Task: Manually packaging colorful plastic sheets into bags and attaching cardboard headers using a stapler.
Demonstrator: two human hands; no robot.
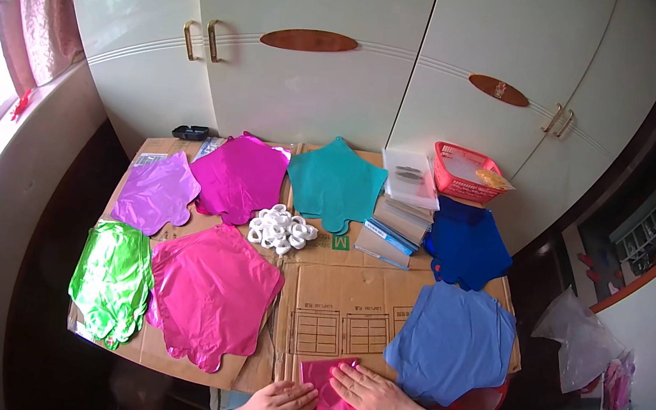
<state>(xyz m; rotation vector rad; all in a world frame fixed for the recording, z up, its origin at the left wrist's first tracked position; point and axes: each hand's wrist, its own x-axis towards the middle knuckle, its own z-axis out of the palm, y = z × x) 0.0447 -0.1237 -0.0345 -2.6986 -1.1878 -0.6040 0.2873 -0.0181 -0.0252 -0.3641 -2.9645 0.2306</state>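
A folded piece of shiny pink foil (pixel 327 385), seemingly a flat foil balloon, lies at the cardboard's front edge and hangs slightly over it. My left hand (pixel 280 408) rests along its left side with fingers stretched out. On its upper right, my right hand (pixel 373 395) lies flat, fingertips pressing the foil. Neither hand grips it. Nearest on the left is a large pink star-shaped foil balloon (pixel 212 298), uninflated. To the right lies a stack of light blue foil balloons (pixel 454 343).
Around the cardboard (pixel 350 281) lie green (pixel 113 278), lilac (pixel 158 194), magenta (pixel 242 178), teal (pixel 337 182) and dark blue foil balloons (pixel 469 249). White rings (pixel 281 230) are piled mid-table. Clear packets (pixel 411 179) sit beside a red basket (pixel 463 173). White cabinets (pixel 302 98) stand behind.
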